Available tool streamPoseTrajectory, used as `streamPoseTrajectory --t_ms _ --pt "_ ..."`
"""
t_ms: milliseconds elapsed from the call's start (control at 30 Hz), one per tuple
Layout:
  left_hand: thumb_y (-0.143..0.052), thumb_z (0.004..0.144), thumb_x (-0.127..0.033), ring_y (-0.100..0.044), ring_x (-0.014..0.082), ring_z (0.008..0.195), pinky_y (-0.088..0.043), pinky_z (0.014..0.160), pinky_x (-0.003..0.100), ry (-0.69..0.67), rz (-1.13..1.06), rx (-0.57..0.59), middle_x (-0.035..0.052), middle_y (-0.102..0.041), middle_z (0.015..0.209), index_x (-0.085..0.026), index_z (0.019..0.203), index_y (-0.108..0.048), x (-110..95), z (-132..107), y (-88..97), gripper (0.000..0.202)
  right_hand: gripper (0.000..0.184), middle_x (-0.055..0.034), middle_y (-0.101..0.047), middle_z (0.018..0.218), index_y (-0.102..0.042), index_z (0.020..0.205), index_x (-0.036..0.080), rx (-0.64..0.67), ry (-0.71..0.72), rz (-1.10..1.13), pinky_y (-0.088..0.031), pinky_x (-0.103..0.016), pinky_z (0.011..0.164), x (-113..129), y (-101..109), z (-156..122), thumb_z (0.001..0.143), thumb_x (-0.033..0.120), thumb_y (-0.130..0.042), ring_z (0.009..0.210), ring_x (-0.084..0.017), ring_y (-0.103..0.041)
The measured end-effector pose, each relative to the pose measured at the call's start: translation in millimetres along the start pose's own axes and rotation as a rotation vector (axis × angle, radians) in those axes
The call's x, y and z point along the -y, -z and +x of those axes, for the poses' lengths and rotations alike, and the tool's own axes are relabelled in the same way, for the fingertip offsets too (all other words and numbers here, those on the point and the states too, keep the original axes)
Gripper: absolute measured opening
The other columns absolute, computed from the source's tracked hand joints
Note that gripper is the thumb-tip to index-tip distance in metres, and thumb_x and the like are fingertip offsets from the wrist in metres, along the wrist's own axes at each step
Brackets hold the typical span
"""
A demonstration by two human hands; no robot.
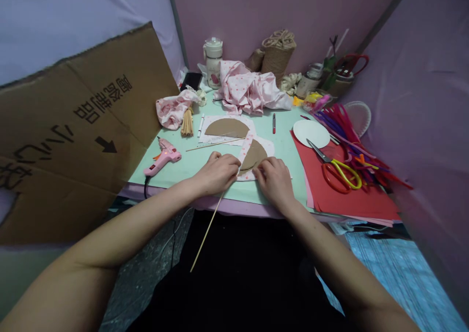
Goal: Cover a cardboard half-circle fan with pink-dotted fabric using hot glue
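Table (196, 168) was pale green on top: pink glue gun (163, 157) left of centre, cut dotted cloth (270, 147) flat in the middle, red-ended pen (274, 123) just above it, crumpled fabric (249, 88) and a bottle (213, 62) upper middle, plus red paper (366, 202) off right.

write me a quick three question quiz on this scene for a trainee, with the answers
1. True or false: the glue gun lies on the table, in neither hand.
2. Which lies partly over the red paper: (a) phone, (b) scissors, (c) bottle?
3. Which two layers lie between the left hand and the right hand?

Key:
1. True
2. b
3. Cardboard on top of cloth
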State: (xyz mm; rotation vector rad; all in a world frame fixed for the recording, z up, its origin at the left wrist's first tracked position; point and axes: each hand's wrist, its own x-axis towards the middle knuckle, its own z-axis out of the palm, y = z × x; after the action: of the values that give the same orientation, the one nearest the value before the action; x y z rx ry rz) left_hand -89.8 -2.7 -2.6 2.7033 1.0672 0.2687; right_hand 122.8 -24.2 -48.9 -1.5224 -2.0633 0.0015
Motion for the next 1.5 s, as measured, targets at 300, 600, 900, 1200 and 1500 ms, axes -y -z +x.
streamPoseTrajectory --t_ms 300,600,900,1200,1500 --pt "-0.046 0.096 -0.019 -0.053 0.0250 0.109 -0.026 0.089 0.038 0.002 -0.002 -0.005 0.0091 -0.065 0.114 -0.020 0.103 -0.065 -1 -1 0.7 0.021 0.016 -0.0062 -0.059 0.084 -0.059 0.075 0.022 0.068 -0.089 0.152 -0.042 -0.036 0.071 -7 0 11 0.090 0.028 -0.055 0.077 -0.022 -0.055" --pt "-0.047 0.098 -0.018 -0.049 0.0256 0.106 -0.024 0.087 0.038 -0.054 0.058 0.014 0.0077 -0.063 0.112 -0.033 0.120 -0.067 1 -1 0.3 0.034 0.019 -0.0058 -0.057 0.082 -0.056 0.073 0.022 0.087 -0.123 0.160 -0.042 -0.035 0.068 -6 -2 18 0.089 0.032 -0.058 0.074 -0.021 -0.054" --pt "-0.040 0.100 -0.019 -0.048 0.0246 0.108 -0.024 0.088 0.038 -0.043 0.122 0.073 0.0083 -0.061 0.116 -0.034 0.125 -0.065 2 0 -0.6 0.039 0.011 -0.0105 -0.064 0.096 -0.062 0.094 0.020 -0.169 0.189 0.159 -0.048 -0.039 0.082 -4 19 -10 0.096 0.023 -0.051 0.093 -0.024 -0.057" --pt "-0.037 0.103 -0.023 -0.050 0.0230 0.110 -0.023 0.090 0.040 -0.037 0.148 0.066 0.0079 -0.061 0.120 -0.034 0.127 -0.063 3 -1 -3.6 0.037 0.026 -0.0112 -0.070 0.115 -0.066 0.117 0.017 0.003 0.442 0.060 -0.050 -0.042 0.092 4 7 -24 0.096 0.020 -0.051 0.106 -0.026 -0.061" --pt "-0.039 0.104 -0.027 -0.053 0.0216 0.107 -0.025 0.086 0.036 0.001 0.044 0.035 0.0078 -0.065 0.118 -0.024 0.125 -0.059 1 0 -1.6 0.029 0.030 -0.0124 -0.068 0.122 -0.065 0.121 0.015 0.063 0.420 0.035 -0.049 -0.042 0.096 5 7 -23 0.098 0.023 -0.048 0.113 -0.027 -0.059"
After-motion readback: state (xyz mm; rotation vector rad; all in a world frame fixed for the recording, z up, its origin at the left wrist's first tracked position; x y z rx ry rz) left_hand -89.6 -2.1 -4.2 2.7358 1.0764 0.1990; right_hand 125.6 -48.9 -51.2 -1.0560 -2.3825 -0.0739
